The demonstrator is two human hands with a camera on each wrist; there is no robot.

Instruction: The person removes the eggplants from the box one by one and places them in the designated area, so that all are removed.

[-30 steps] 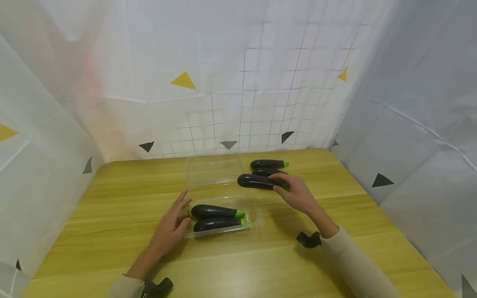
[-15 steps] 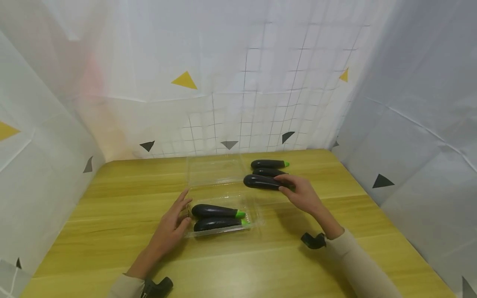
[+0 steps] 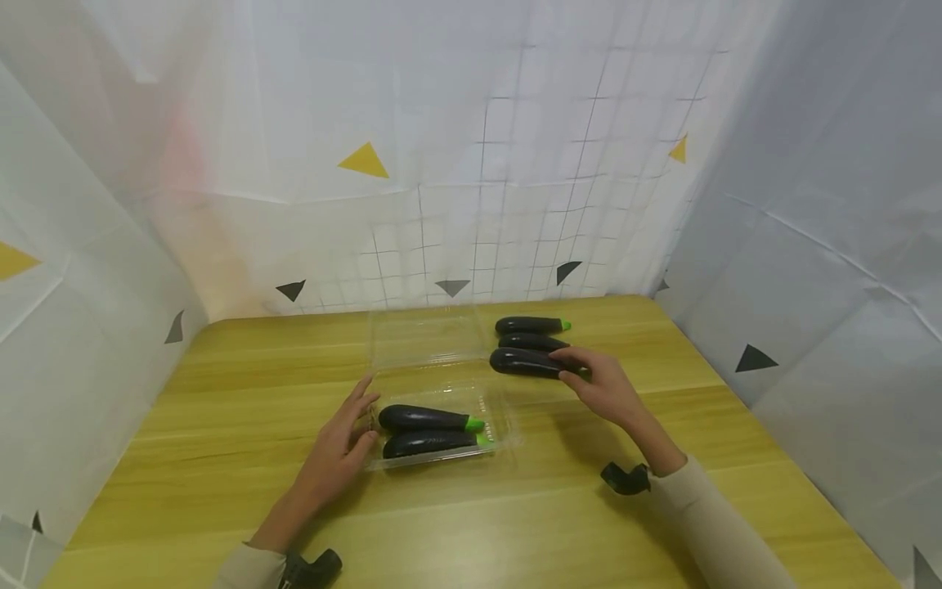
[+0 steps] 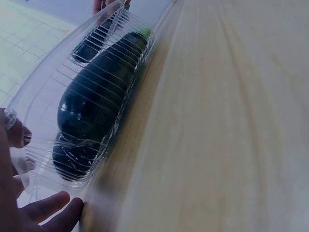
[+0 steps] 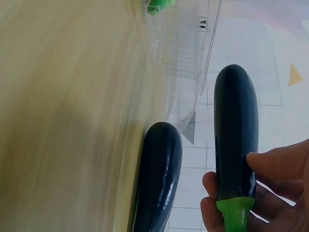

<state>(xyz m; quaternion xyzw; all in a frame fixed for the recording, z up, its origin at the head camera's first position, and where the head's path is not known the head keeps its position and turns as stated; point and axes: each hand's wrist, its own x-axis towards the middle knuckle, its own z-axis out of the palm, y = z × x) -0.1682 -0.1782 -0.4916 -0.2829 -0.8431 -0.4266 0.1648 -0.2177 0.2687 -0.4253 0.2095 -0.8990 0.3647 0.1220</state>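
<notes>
The eggplant (image 5: 235, 125) in the right hand (image 3: 607, 391) is well apart from the clear container (image 3: 441, 460), just in front of two loose eggplants (image 3: 528, 325) on the desk (image 3: 471, 523); the right wrist view shows it apparently raised off the surface. The right fingers are closed to the width of the body and grip it next to the green stem end (image 5: 235, 212), thumb on one side and fingertips on the other. The left hand (image 3: 334, 458) has its fingers spread and relaxed at the left end of the container, touching or nearly touching the wall, with nothing gripped. The eggplant's surface is smooth and glossy, so a slippery contact is probable. The body looks stiff and is probably light; the pictures do not confirm its weight. Because the grip is near one end, most of the length overhangs, and the blunt end may dip. A hold nearer mid-body should balance better, while the stem-end hold leaves the blunt end free. The container walls look thin and flexible; light pressure is advisable there.
</notes>
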